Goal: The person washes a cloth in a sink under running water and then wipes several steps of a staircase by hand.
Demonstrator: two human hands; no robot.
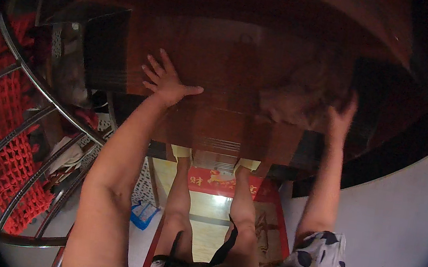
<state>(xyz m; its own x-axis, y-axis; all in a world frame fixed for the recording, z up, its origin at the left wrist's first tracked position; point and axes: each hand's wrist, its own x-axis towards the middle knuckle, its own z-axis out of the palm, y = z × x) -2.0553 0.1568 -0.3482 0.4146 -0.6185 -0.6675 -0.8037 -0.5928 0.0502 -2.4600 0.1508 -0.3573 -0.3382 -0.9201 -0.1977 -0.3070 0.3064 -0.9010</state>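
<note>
My left hand [166,84] presses flat on a dark reddish-brown wooden stair tread [216,75], its fingers spread and nothing in it. A crumpled, dull brownish cloth [293,103] lies on the same tread to the right. My right hand [342,116] is at the cloth's right end, thumb and fingers bent about its edge; motion blur and dim light soften the grip. Below, my legs reach down to feet in pale yellow slippers [181,152].
A curved metal handrail [48,93] runs along the left, with red netted fabric [10,162] behind it. A white wall [372,233] rises at the right. On the floor lie a red-bordered mat [276,192] and a blue-and-white packet [144,214].
</note>
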